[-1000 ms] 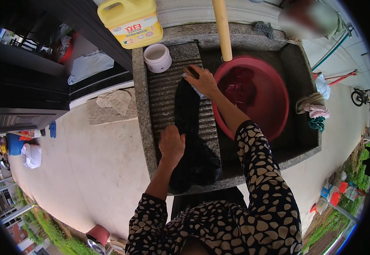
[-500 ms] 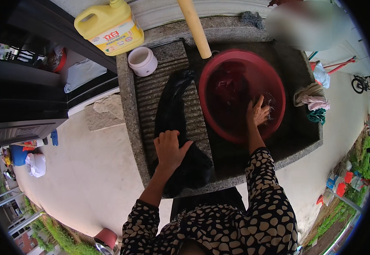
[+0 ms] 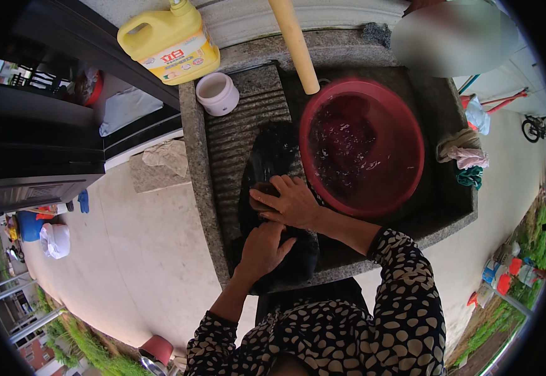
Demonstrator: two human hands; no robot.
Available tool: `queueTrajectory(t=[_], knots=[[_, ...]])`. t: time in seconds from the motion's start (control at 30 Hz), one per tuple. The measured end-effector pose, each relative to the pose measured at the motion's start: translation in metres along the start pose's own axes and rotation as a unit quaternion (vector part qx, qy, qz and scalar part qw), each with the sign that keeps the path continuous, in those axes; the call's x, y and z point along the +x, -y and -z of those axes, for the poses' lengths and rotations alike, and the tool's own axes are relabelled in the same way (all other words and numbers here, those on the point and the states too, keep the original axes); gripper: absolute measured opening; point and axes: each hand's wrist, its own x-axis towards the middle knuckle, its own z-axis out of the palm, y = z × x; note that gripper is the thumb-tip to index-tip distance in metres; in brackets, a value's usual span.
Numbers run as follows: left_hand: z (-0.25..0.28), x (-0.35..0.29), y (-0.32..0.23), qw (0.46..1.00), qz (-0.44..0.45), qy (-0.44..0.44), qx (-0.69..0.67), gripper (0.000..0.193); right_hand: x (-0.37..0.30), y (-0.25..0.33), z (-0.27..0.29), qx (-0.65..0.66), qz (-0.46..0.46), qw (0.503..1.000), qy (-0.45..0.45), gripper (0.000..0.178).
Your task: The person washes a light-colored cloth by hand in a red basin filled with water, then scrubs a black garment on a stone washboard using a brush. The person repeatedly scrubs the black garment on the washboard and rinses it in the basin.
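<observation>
Counted through my remote view, I record two bare hands (image 3: 295,203), one brown block (image 3: 262,195), one wet black cloth (image 3: 270,153), one round red plastic basin (image 3: 368,210), one yellow plastic jug (image 3: 169,47), one white cylindrical tub (image 3: 220,103), one pale-yellow pipe (image 3: 295,47), one grey stone sink (image 3: 199,172) and three crumpled cloths (image 3: 467,156).

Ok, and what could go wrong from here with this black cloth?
The right hand holds a brown block close to the left hand, so a slip might bump or scrape the fingers there. The black cloth looks wet and could slide on the ribbed slab if the left hand's pressure eases. The white jar stands near the slab's far left corner, where a long stroke might knock it over.
</observation>
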Motion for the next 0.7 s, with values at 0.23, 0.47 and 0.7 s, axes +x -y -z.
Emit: queueTrajectory(t=[0.23,0.47,0.7], knots=[[-0.007,0.004,-0.007,0.994,-0.049,-0.033,0.094,0.027,0.101,-0.119,0.005,-0.155,-0.172,0.969,-0.083,0.048],[-0.003,-0.006,0.007,0.997,-0.067,-0.043,0.017,0.027,0.036,-0.015,-0.002,-0.060,0.111,0.991,0.032,0.054],[-0.008,-0.002,-0.001,0.995,-0.074,-0.063,-0.009,0.029,0.125,-0.126,-0.011,-0.157,-0.181,0.964,-0.113,0.046]])
